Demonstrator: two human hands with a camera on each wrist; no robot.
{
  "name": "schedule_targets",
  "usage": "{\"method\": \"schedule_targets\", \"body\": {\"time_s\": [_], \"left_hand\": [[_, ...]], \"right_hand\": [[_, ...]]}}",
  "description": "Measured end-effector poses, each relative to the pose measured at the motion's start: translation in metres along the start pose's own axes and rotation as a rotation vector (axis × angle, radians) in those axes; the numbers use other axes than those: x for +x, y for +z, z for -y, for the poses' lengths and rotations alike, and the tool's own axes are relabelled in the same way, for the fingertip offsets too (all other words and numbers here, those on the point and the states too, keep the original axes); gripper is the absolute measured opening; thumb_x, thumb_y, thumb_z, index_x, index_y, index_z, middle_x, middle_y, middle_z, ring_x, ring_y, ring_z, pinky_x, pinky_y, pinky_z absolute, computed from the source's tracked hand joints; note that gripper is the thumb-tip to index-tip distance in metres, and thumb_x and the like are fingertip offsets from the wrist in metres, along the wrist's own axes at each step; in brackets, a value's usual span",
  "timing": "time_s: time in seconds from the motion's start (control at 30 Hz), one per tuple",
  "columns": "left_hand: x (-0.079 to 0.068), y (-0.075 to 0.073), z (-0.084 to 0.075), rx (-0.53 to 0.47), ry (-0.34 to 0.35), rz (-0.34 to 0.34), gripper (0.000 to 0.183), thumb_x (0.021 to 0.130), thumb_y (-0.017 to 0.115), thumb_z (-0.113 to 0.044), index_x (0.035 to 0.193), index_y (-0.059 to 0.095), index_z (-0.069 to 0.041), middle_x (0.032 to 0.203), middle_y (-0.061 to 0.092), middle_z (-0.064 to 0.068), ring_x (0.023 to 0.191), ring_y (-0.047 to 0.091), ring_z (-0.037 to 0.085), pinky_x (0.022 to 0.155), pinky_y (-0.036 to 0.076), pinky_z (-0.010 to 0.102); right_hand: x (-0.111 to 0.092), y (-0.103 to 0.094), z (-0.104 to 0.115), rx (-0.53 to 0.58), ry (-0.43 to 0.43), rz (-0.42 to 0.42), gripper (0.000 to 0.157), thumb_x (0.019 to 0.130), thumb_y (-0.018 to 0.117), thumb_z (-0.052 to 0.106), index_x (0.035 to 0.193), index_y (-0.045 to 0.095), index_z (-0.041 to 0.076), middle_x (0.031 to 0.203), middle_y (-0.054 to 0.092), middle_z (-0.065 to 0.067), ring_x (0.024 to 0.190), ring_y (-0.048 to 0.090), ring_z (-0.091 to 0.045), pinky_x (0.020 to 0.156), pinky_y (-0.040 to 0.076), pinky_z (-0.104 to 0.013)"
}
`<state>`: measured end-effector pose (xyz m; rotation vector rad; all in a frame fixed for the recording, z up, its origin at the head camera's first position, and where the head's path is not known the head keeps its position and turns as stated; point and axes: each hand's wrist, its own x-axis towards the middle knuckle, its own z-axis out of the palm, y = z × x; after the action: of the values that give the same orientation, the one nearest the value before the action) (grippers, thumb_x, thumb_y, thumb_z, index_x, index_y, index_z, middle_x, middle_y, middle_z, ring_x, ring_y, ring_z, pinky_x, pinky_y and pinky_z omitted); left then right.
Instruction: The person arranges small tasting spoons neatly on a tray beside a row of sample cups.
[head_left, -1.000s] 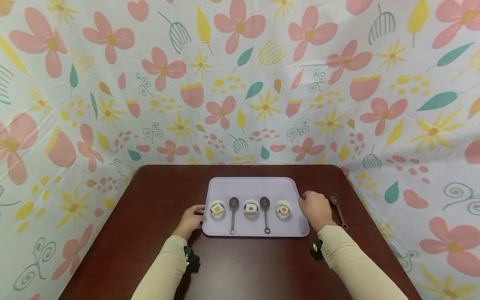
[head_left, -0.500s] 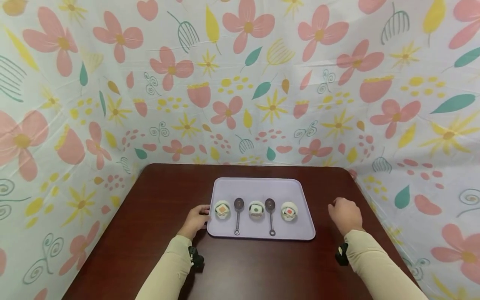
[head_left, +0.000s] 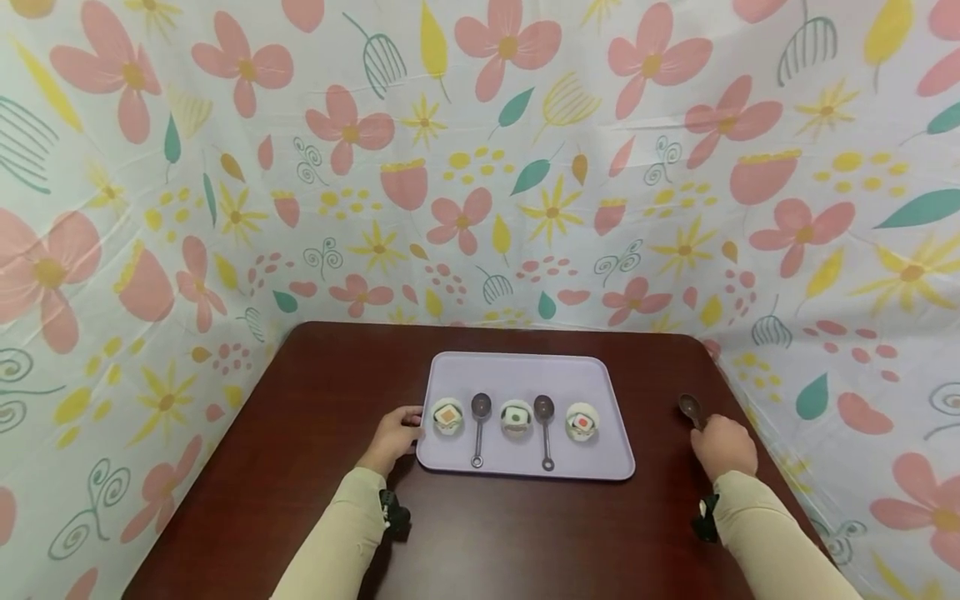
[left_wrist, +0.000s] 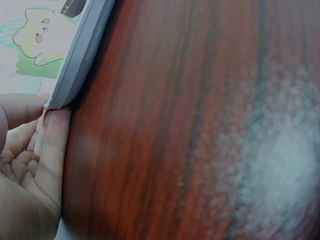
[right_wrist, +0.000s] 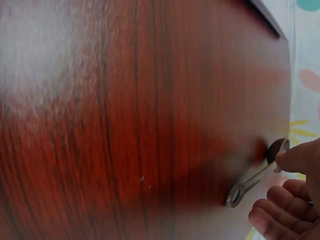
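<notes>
My left hand [head_left: 393, 437] pinches the left rim of a pale lilac tray [head_left: 517, 367]. The left wrist view shows the thumb over the rim and fingers [left_wrist: 52, 150] below it. On the tray, three small round white pieces with square tops, orange [head_left: 448, 416], green [head_left: 516, 418] and red [head_left: 582, 422], alternate with two dark spoons [head_left: 477, 437] [head_left: 545, 437]. To the right of the tray, my right hand [head_left: 726, 450] holds a third dark spoon [head_left: 690, 407]. Its ring-ended handle [right_wrist: 255, 180] shows between thumb and fingers in the right wrist view.
The tray lies on a dark reddish-brown wooden table [head_left: 360, 367]. A white cloth [head_left: 480, 242] printed with flowers hangs behind the table and along both sides. Cartoon animal prints [left_wrist: 45, 37] mark the tray's surface.
My right hand has left the tray's right edge, moved right and taken hold of the loose spoon. My left hand keeps its grip on the tray. The head view has shifted slightly.
</notes>
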<state>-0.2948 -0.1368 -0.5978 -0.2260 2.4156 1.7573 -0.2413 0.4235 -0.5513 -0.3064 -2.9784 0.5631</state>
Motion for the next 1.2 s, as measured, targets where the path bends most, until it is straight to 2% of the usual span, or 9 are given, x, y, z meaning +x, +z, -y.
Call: {"method": "schedule_targets", "body": {"time_s": [0.07,0.27,0.33,0.43,0.67,0.9,1.2], "left_hand": [[0.0,0.0,0.0,-0.004,0.0,0.0,0.045,0.093,0.066,0.0,0.137,0.06,-0.003,0.116,0.059,0.013,0.103,0.062,0.028,0.075,0.059,0.041],[0.001,0.0,0.0,-0.023,-0.009,-0.007,0.044,0.092,0.067,0.001,0.136,0.061,-0.005,0.115,0.059,0.013,0.102,0.063,0.029,0.074,0.06,0.04],[0.002,0.0,0.0,-0.023,-0.006,-0.007,0.044,0.092,0.067,0.001,0.135,0.061,-0.004,0.114,0.059,0.013,0.102,0.063,0.029,0.074,0.06,0.041],[0.002,-0.001,0.0,-0.02,-0.004,-0.009,0.044,0.092,0.066,0.0,0.136,0.061,-0.004,0.115,0.059,0.013,0.102,0.063,0.029,0.074,0.06,0.041],[0.0,0.0,-0.001,-0.015,-0.009,-0.001,0.044,0.092,0.066,0.0,0.136,0.061,-0.004,0.116,0.06,0.014,0.103,0.062,0.029,0.075,0.06,0.041],[-0.001,0.0,-0.002,-0.003,-0.005,-0.001,0.044,0.092,0.066,0.0,0.136,0.06,-0.003,0.116,0.06,0.013,0.105,0.062,0.029,0.075,0.06,0.041],[-0.001,-0.001,-0.001,-0.008,-0.012,0.001,0.044,0.093,0.066,0.0,0.136,0.061,-0.004,0.115,0.059,0.013,0.104,0.062,0.029,0.075,0.06,0.041]], "right_hand": [[0.001,0.001,-0.004,0.014,0.017,0.001,0.03,0.094,0.059,0.02,0.084,0.063,-0.008,0.076,0.063,-0.025,0.063,0.06,-0.039,0.055,0.049,-0.055],[0.002,0.007,-0.012,0.054,0.048,0.002,0.044,0.094,0.062,0.025,0.112,0.065,-0.015,0.103,0.066,-0.035,0.082,0.064,-0.049,0.067,0.052,-0.057],[0.002,0.008,-0.012,0.065,0.051,0.005,0.047,0.094,0.063,0.027,0.116,0.064,-0.015,0.108,0.066,-0.036,0.084,0.064,-0.049,0.068,0.052,-0.057],[0.002,0.01,-0.011,0.074,0.052,0.016,0.044,0.094,0.064,0.025,0.114,0.065,-0.014,0.101,0.067,-0.034,0.078,0.064,-0.044,0.065,0.052,-0.053],[0.0,0.013,-0.01,0.073,0.034,0.024,0.024,0.093,0.059,0.012,0.1,0.069,-0.008,0.076,0.067,-0.017,0.064,0.06,-0.032,0.057,0.049,-0.049],[0.003,0.015,-0.012,0.063,0.022,0.007,0.023,0.092,0.059,0.01,0.1,0.069,-0.009,0.079,0.067,-0.02,0.065,0.061,-0.035,0.059,0.05,-0.053],[0.003,0.012,-0.007,0.071,0.02,0.037,0.025,0.093,0.06,0.009,0.105,0.068,-0.012,0.086,0.068,-0.025,0.072,0.063,-0.038,0.062,0.051,-0.054]]}}
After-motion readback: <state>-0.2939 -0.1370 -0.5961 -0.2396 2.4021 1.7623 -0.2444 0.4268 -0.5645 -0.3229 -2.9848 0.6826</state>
